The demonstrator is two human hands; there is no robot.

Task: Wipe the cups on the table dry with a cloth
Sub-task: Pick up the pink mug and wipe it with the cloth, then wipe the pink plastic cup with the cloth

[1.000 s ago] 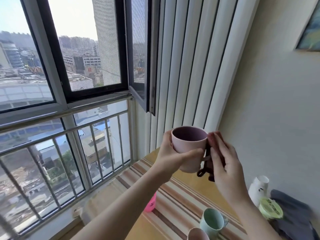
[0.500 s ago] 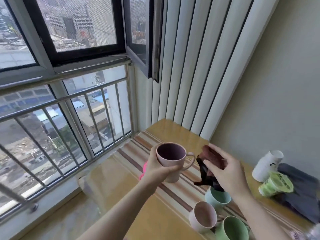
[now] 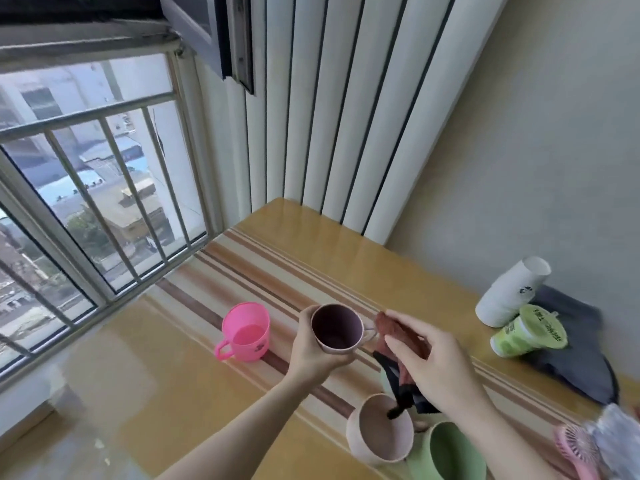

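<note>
The table (image 3: 398, 268) is glossy varnished wood with a smooth sheen, and the bright pink mug (image 3: 246, 332) at centre left looks like shiny plastic. The reddish-brown cloth (image 3: 401, 336) is rough and fuzzy; the pale pink cup (image 3: 337, 329) beside it is matt

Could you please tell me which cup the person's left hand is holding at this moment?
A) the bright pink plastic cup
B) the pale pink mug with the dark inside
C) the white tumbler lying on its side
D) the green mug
B: the left hand is wrapped around the pale pink mug above the table, while the bright pink plastic cup stands untouched on the striped cloth beside it.
</note>
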